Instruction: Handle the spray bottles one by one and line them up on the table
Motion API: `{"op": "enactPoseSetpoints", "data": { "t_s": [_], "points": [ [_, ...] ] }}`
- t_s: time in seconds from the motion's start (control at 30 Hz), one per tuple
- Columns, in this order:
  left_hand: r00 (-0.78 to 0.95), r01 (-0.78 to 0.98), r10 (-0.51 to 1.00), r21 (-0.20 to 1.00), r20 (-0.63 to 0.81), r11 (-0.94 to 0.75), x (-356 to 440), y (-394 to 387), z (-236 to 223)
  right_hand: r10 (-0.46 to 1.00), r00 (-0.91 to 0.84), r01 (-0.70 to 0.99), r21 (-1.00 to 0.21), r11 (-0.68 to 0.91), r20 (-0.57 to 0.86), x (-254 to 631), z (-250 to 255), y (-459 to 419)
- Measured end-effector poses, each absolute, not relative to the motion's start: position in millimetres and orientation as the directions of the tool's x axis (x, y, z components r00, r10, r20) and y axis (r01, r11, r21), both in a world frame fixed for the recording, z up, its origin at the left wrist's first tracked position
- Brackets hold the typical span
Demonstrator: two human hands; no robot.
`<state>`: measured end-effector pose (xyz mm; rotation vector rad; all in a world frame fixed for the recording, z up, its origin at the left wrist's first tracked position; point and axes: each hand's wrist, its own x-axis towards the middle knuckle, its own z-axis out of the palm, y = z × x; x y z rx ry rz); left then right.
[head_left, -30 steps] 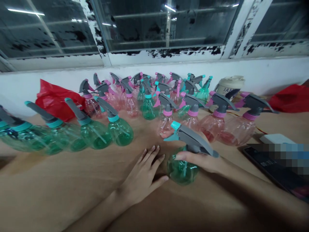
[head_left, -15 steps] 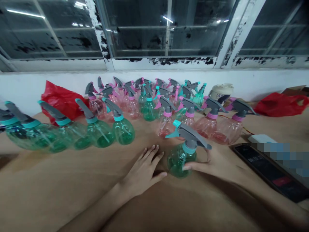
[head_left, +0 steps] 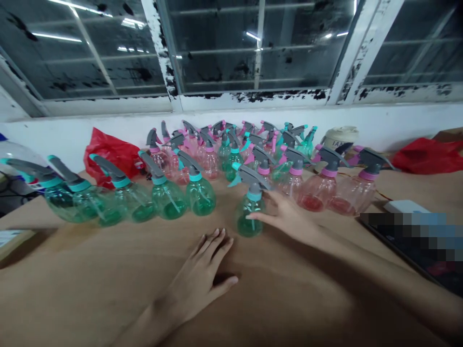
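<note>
My right hand is closed around a green spray bottle with a grey and teal trigger head, near the middle of the table; its thumb lies across the front and the other fingers are mostly hidden behind. The bottle stands about upright, its nozzle pointing left. My left hand rests on the wooden table, fingers stretched and thumb apart, holding nothing. To the left runs a row of several green spray bottles. Pink spray bottles stand in a row on the right.
Behind, more pink and green spray bottles crowd near the wall. A red plastic bag lies at the back left, another red bag at the back right. A phone, partly blurred out, and a white box lie on the right.
My right hand has carried the green spray bottle away from me and a little left. My left hand has shifted slightly left and nearer. The view has turned a bit leftward.
</note>
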<state>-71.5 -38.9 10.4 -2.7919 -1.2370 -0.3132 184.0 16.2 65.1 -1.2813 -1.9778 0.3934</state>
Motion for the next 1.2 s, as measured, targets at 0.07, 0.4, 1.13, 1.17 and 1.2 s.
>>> {"op": "enactPoseSetpoints", "data": {
  "t_s": [0.07, 0.4, 1.13, 1.17, 1.2],
  "points": [
    [0.654, 0.737, 0.726, 0.035, 0.215, -0.675, -76, -43, 10, 0.880, -0.236, 0.650, -0.606, 0.458, 0.412, 167, 66, 32],
    [0.671, 0.717, 0.708, 0.048, 0.219, -0.695, -83, -39, 10, 0.880, -0.175, 0.651, -0.619, 0.440, 0.441, 132, 66, 77],
    [0.639, 0.718, 0.756, 0.241, 0.142, -0.653, -55, -8, 22, 0.845, 0.052, 0.859, -0.455, 0.234, 0.532, 207, 74, 48],
    [0.636, 0.718, 0.760, 0.256, 0.135, -0.647, -52, -9, 25, 0.843, 0.041, 0.881, -0.418, 0.223, 0.536, 204, 73, 51],
    [0.633, 0.718, 0.763, 0.269, 0.135, -0.643, -49, -9, 28, 0.847, 0.032, 0.899, -0.386, 0.208, 0.531, 201, 73, 54]
  ]
}}
